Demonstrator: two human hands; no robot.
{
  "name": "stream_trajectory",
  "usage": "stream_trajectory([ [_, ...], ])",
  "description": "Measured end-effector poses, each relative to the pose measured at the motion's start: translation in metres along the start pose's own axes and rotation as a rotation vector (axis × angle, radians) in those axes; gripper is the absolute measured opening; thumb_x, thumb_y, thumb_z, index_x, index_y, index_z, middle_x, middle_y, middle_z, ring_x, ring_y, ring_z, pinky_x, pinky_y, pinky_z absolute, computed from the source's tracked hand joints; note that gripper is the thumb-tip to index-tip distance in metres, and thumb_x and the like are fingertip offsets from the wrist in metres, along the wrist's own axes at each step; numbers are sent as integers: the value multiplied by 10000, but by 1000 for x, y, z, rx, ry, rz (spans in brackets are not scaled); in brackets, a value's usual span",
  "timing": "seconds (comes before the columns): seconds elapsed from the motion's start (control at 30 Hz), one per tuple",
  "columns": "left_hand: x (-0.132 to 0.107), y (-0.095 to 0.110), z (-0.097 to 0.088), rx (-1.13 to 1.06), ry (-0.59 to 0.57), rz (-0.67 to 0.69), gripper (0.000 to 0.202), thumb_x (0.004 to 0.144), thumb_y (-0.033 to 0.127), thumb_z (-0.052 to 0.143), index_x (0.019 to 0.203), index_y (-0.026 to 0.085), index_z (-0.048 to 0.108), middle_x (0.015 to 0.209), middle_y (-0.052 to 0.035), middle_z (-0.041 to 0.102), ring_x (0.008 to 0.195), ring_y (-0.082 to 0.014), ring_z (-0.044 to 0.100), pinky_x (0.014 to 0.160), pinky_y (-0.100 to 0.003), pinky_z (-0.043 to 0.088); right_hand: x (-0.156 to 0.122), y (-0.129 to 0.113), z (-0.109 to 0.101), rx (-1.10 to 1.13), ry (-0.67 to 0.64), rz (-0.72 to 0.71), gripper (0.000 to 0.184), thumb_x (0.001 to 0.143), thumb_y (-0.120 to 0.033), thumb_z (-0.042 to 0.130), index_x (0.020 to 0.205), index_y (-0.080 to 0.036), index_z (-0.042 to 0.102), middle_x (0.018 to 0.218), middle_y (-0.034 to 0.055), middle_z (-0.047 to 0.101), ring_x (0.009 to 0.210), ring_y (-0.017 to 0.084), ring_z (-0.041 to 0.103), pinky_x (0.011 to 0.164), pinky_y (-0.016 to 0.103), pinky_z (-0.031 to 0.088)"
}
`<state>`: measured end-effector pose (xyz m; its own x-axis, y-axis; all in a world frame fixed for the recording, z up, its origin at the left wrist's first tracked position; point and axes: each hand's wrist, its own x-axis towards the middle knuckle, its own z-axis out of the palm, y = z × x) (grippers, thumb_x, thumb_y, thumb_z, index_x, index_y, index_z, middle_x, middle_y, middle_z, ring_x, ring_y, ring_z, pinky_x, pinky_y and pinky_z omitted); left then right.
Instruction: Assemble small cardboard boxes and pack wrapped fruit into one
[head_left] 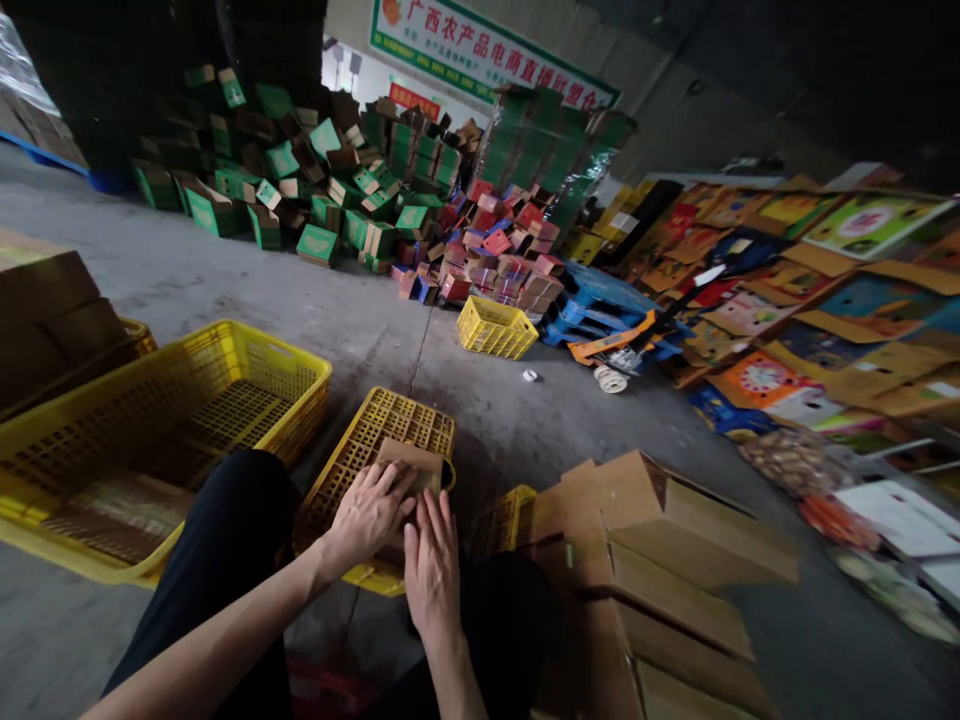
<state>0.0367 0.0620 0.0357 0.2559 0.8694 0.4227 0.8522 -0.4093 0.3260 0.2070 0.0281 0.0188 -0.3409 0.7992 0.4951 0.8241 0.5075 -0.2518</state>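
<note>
From far away I had only the head view, and in it a small piece of brown cardboard, perhaps a flat carton (pixel 414 456), lay on a perforated yellow plastic crate (pixel 394 408) that seemed upturned. The left hand (pixel 375 508) was spread across the cardboard, palm down; the right hand (pixel 435 552), its fingers straight, was pressed along the nearer right part. The two hands were close together, not clenched; the thumbs' undersides I could not see. I judged the cardboard light and dry, stiff along its folds but easy to dent in the middle, so opposite edges would be the better hold. The crate's perforated face could catch a corner. At the left, a large yellow crate (pixel 276 368) and the left knee (pixel 251 495) limited the elbow; at the right stood stacked brown cartons (pixel 667 550). The widest room was forward, over the concrete floor (pixel 360 325), toward a smaller yellow basket (pixel 487 335).
</note>
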Motion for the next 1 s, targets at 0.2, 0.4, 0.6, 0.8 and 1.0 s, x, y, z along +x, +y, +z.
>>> stream_trajectory([
  [0.2,-20,-10,4,-24,43,114,542,1044,382,461,1562,224,430,1551,-107,514,1464,-292,419,1166,-464,425,-4,-1,-2,10,80,-24,464,1068,-282,460,1517,-161,472,1509,140,560,1448,279,478,1138,475,520],
  [0.4,-48,-34,-4,-32,12,165,609,1054,405,453,1613,213,307,1586,-101,479,1486,-268,419,1205,-483,400,3,-2,-2,8,73,3,423,1068,-277,458,1471,-170,531,1455,135,607,1396,273,537,1125,459,528],
  [0.6,-53,-28,4,-95,95,107,554,1049,330,465,1570,159,383,1567,-138,495,1498,-275,398,1189,-463,436,4,-6,-5,-21,78,16,409,1057,-287,480,1440,-169,560,1422,153,623,1369,301,549,1117,508,508],
  [0.8,-39,-30,5,-152,92,103,449,1040,250,437,1479,198,520,1430,-112,626,1385,-256,535,1200,-477,426,23,-39,6,-31,-1,44,386,1035,-217,450,1389,-156,592,1377,160,622,1317,326,549,1152,566,434],
  [1.0,-36,-39,4,-165,75,106,395,1038,289,467,1402,190,583,1406,-107,640,1394,-250,518,1192,-452,429,29,-35,2,-36,-32,54,398,1044,-228,427,1410,-177,576,1351,141,640,1204,291,603,1053,481,497],
])
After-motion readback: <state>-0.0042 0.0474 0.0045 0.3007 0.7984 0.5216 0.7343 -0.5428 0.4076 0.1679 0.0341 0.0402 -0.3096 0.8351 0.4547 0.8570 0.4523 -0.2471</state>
